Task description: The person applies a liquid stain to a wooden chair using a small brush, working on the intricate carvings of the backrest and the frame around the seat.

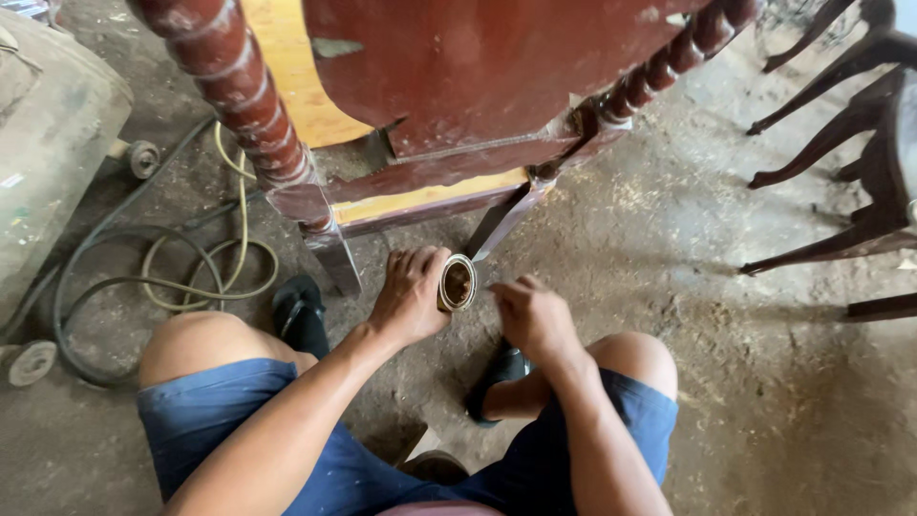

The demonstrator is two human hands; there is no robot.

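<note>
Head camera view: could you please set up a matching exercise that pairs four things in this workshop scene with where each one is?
Things:
1. small round tin with a brown inside
2. coiled yellowish-green hose
3. dark carved wooden chair legs
4. red-brown turned wooden post

Places:
A. top right edge of the view
B. lying on the dirt floor at the left
C. held in the left hand, close to the right hand
D. upper left part of the furniture frame, above the left knee

Pairs: 1-C, 2-B, 3-A, 4-D
</note>
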